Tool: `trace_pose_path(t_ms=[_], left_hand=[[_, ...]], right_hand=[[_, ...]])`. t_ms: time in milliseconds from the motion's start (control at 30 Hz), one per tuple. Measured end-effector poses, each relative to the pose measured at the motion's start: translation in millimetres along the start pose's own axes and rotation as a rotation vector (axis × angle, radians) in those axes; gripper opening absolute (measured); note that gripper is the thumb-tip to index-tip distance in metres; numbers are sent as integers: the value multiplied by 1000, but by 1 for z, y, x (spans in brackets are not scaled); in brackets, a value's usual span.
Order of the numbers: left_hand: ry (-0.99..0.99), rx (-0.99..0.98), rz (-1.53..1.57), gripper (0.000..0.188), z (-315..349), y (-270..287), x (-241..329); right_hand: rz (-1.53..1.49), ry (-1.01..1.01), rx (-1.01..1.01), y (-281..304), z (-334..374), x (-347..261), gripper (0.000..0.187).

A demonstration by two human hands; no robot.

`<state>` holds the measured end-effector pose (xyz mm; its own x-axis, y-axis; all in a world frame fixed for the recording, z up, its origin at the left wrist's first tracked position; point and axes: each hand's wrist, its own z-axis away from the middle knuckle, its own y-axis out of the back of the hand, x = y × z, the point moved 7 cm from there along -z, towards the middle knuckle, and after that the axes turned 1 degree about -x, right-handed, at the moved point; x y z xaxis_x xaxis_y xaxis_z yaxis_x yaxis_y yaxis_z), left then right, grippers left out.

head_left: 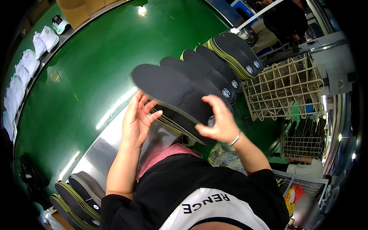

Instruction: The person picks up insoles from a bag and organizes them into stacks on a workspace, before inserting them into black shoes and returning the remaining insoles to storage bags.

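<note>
- Head view: the person holds a stack of dark insoles (180,101) up in front of the chest, between both hands, above a steel table edge (100,149) and the green floor (96,65).
- The right hand (218,122) is clasped on the stack's near end — thumb on top, fingers curled over and under the heel part, where a small round label shows. A thin bracelet sits on that wrist.
- The left hand (136,120) is not closed; palm and spread fingers lie flat against the stack's left edge, as if squaring it. It touches but does not grip.
- The stack's long axis runs from upper left, the toe end, down to lower right, the heel end. So the toe end points away from the body and left, and the heel lies in the right hand — the right hand carries the weight, the left only steadies.
- The top insole looks blurred at the toe, so its exact edge is hard to tell.
- Just beyond, more insoles (220,63) fan out beside a wire basket (283,86).
- Another pile (78,195) lies at lower left; white shoes (28,61) line the far left.
</note>
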<state>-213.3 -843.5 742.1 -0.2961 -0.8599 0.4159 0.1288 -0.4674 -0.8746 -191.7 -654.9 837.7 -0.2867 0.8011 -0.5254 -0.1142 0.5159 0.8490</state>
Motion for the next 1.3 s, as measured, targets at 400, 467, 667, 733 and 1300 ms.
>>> trace_pose_path(t_ms=[400, 467, 667, 733, 1300], left_hand=[[-226, 596, -1281, 32, 28, 150, 15], [-321, 532, -1629, 27, 35, 150, 14], [-553, 394, -2002, 28, 34, 127, -4], [-554, 395, -2067, 29, 33, 122, -8], [-513, 490, -1668, 30, 47, 143, -4]], right_hand=[[-118, -422, -90, 41, -57, 258, 52], [58, -377, -155, 33, -67, 279, 54], [442, -549, -177, 20, -67, 290, 56], [472, -619, -226, 17, -63, 291, 57], [-23, -212, 243, 77, -8, 181, 29]])
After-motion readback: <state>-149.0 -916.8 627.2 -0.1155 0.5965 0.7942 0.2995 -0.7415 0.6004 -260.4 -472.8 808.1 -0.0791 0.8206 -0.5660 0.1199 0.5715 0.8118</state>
